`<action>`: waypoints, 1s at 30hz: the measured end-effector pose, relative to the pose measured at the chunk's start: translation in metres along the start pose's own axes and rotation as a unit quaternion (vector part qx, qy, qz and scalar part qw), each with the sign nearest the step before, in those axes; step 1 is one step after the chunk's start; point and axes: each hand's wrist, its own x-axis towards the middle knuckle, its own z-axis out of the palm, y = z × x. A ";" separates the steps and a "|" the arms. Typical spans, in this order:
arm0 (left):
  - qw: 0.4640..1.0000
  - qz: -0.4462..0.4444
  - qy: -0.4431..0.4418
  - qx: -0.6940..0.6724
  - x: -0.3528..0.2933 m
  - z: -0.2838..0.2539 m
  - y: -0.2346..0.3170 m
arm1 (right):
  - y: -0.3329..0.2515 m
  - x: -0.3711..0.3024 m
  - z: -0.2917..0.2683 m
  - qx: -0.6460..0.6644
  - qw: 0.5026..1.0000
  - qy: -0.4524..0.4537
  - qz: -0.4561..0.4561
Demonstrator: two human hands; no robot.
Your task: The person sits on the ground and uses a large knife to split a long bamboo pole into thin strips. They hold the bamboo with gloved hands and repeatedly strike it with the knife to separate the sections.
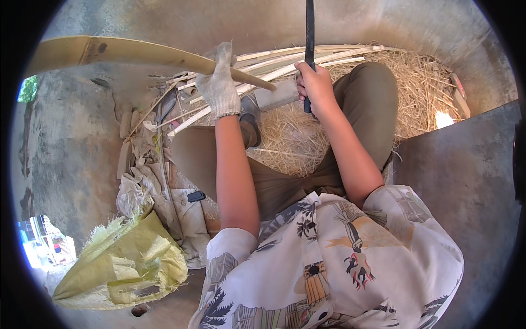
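My left hand (221, 82), in a whitish knitted glove, is closed around a long split piece of bamboo (142, 52). The bamboo runs out to the far left, and its near end lies over a pale wooden block (278, 94) between my legs. In my bare right hand (318, 88) I grip the handle of a long knife (310, 33). Its dark, narrow blade points away from me, upright in the picture and seen nearly edge-on. The blade stands to the right of the bamboo's end, apart from it.
Pale split strips (334, 56) lie beyond my hands over a bed of shavings (422, 93). At my left are a torn yellow woven sack (126, 263), crumpled cloth and a small black object (196, 196). Concrete walls (66, 159) surround me; a flat dark panel (460, 186) stands at right.
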 end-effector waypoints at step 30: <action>0.982 0.153 -0.066 -0.090 0.027 -0.005 0.047 | 0.064 0.019 0.007 -0.186 0.975 -0.062 0.101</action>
